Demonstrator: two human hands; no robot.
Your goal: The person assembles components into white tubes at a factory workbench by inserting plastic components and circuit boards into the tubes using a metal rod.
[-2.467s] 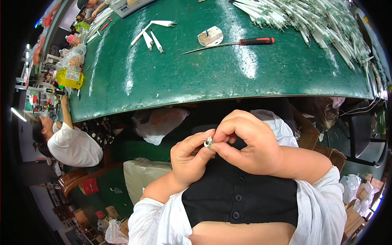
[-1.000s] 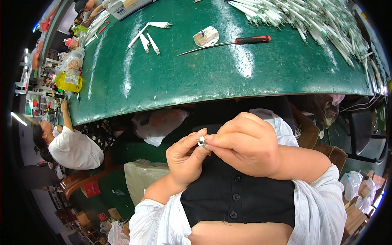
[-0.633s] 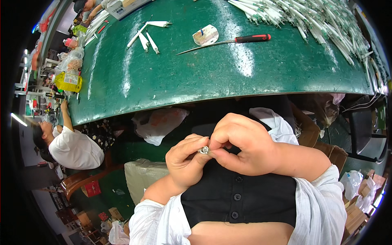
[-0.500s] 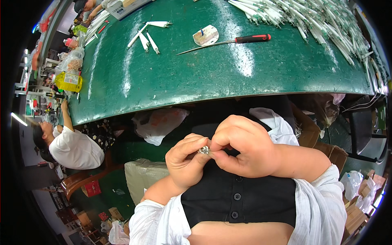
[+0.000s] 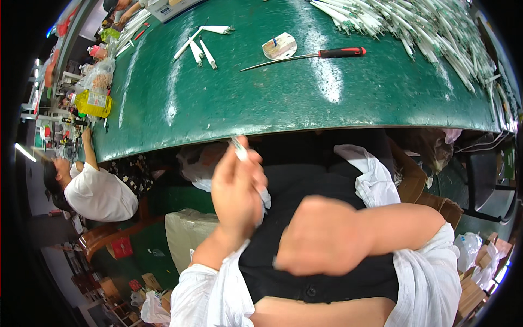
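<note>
My left hand (image 5: 235, 188) is raised just below the table's near edge, fingers closed on a slim white piece (image 5: 240, 149) with a greyish tip that points up toward the table. Blur hides what kind of thing it is. Lower and to the right, in front of my black top, is my right hand (image 5: 321, 237). It is curled with the back of the hand up and smeared by motion; its fingertips are hidden. The two hands are apart.
On the green table (image 5: 218, 103) lie several white tapered sticks (image 5: 208, 54), a screwdriver (image 5: 340, 53) with a red and black handle, a whitish rounded piece (image 5: 279, 47) and a large pile of white sticks (image 5: 414, 27). A co-worker (image 5: 101, 191) sits at left, near a yellow jug (image 5: 92, 103).
My hands have come apart. The left has risen toward the table edge with the white piece; the right has dropped lower, over my top. The view has shifted slightly.
</note>
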